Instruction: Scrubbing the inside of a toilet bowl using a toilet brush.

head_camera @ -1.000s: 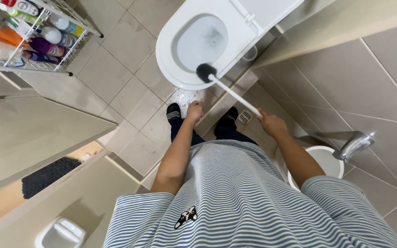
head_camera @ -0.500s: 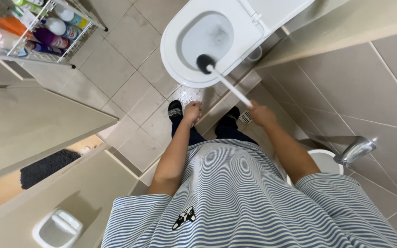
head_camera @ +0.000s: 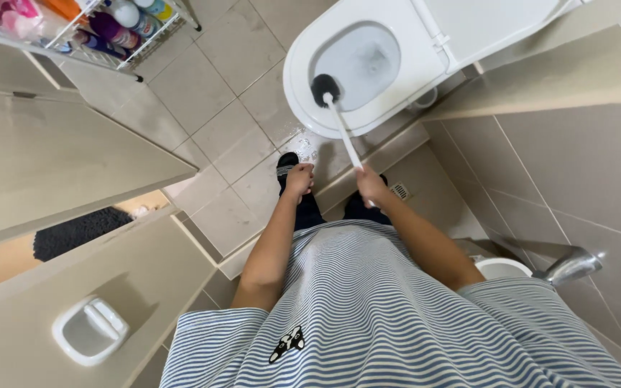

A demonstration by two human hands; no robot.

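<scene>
- Right hand (head_camera: 372, 185): closed around the lower end of the brush (head_camera: 341, 123) handle, arm extended forward over the floor (head_camera: 213, 93).
- Brush: white handle runs up and left from the hand; black head rests on the near rim of the toilet (head_camera: 303, 54) bowl, at the edge of the water.
- Left hand (head_camera: 299, 179): fingers curled loosely, holding nothing, hanging free above the dark shoes (head_camera: 288, 164); whether it is fully closed I cannot tell.
- Toilet: white, seat down, lid raised, standing against the tiled wall (head_camera: 576, 179).
- Floor: light tiles, wet patch just beside the toilet base, small drain grate (head_camera: 399, 191) near the right hand.
- Rack (head_camera: 102, 32): wire shelf with coloured bottles, upper left, well apart from both hands.
- Clothing: striped shirt (head_camera: 368, 316) fills the lower view.
- Chrome fitting (head_camera: 571, 266) on the wall, lower right.
</scene>
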